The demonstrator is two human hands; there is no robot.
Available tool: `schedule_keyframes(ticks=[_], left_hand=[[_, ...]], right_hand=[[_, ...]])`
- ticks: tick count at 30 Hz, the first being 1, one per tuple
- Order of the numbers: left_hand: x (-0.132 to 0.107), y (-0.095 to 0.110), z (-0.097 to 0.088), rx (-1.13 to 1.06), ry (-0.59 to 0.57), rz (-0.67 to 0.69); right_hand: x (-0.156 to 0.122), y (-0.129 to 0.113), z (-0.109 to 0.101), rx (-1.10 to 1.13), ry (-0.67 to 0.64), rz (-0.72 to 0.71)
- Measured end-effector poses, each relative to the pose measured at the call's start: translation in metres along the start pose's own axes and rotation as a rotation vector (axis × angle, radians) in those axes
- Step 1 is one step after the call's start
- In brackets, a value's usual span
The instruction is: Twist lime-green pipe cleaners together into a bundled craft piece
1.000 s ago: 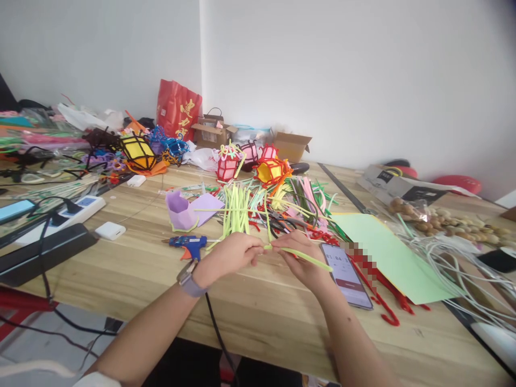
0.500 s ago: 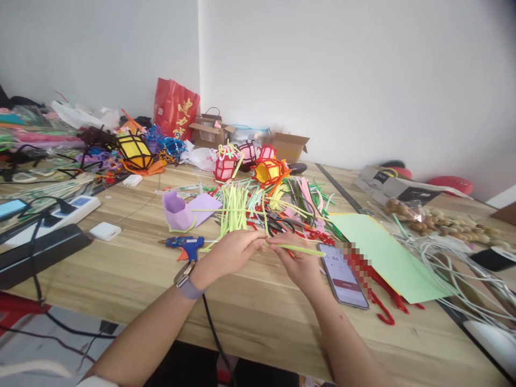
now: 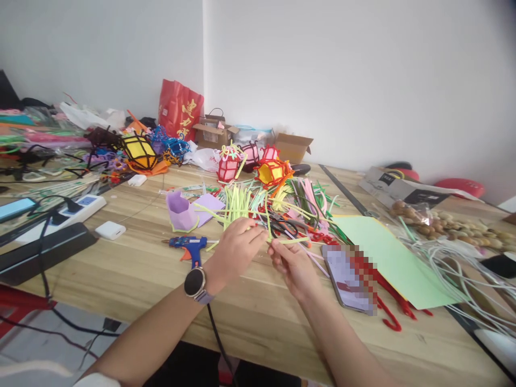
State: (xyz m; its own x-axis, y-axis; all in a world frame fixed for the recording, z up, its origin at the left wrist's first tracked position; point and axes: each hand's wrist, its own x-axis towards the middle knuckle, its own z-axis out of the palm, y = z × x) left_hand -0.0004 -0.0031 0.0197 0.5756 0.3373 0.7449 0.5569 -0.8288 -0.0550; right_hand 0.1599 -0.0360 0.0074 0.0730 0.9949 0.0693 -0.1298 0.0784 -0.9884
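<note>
On the wooden worktop [image 3: 258,322], nearest the front edge, a smartwatch [image 3: 194,282] sat on the left wrist. The left hand [image 3: 238,246] was bent over with its fingers gathered at the joint of a yellow-green chenille stem [image 3: 299,241]; its thumb was largely hidden. The right hand [image 3: 291,265] pinched the stem between thumb and forefinger, just beside the left fingertips. The stem was held above the worktop, one length pointing right over the right hand and another running away from the fingers.

To the right of the right hand lay a phone [image 3: 342,279], its screen facing up, with red chenille stems [image 3: 392,318] beside it and a pale green sheet [image 3: 397,258] beyond those. Left of the left hand lay a blue glue gun [image 3: 190,244], and farther left a white charger [image 3: 110,231].

Past the hands, black-handled scissors [image 3: 288,228] lay right of a yellow-green bundle of stems [image 3: 237,200]; a lilac cup-shaped piece [image 3: 181,212] stood to the bundle's left.

Farther back were a pink lantern [image 3: 228,170] with red edging and a yellow-and-orange lantern [image 3: 271,172]. Near the wall stood a red bag [image 3: 180,110] and an open cardboard box [image 3: 292,148].
</note>
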Motion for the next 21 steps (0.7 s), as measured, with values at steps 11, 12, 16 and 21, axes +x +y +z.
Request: schedule_keyframes(ticks=[11, 12, 16, 21], left_hand=[[0.009, 0.015, 0.006, -1.474, -0.176, -0.963], [0.010, 0.015, 0.008, -1.568, -0.142, -1.022], [0.011, 0.014, 0.012, -1.707, -0.030, -1.132], [0.012, 0.011, 0.004, -1.606, 0.038, -0.921]], right_hand=[[-0.002, 0.003, -0.029, -0.948, 0.134, -1.245], [-0.002, 0.004, -0.029, -0.979, 0.087, -1.250], [-0.004, 0.007, -0.021, -0.824, 0.071, -1.091], [-0.008, 0.005, 0.005, 0.031, 0.022, -0.204]])
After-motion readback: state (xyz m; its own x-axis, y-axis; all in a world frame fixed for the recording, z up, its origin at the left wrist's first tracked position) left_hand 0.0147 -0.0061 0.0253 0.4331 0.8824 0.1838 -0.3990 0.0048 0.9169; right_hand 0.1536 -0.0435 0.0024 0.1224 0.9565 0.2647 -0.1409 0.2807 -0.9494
